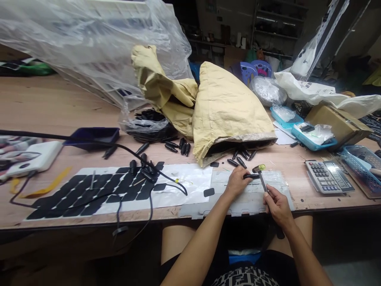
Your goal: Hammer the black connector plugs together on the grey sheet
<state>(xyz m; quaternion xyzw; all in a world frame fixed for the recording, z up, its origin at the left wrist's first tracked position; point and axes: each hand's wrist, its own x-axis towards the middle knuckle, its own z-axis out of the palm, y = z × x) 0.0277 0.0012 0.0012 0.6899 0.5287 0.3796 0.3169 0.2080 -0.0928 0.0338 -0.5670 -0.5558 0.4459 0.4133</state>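
My left hand is closed on a small black connector piece, holding it down on a clear plastic sheet near the table's front edge. My right hand grips the handle of a small hammer whose yellow-tipped head rests just above the connector. Several more black connector pieces lie scattered just beyond my hands, at the mouth of a tan paper sack.
A flexible panel of black solar cells with black cables lies left. A dark blue tray, a bag of black parts, a big clear plastic bag, a calculator, blue baskets and a cardboard box crowd the wooden table.
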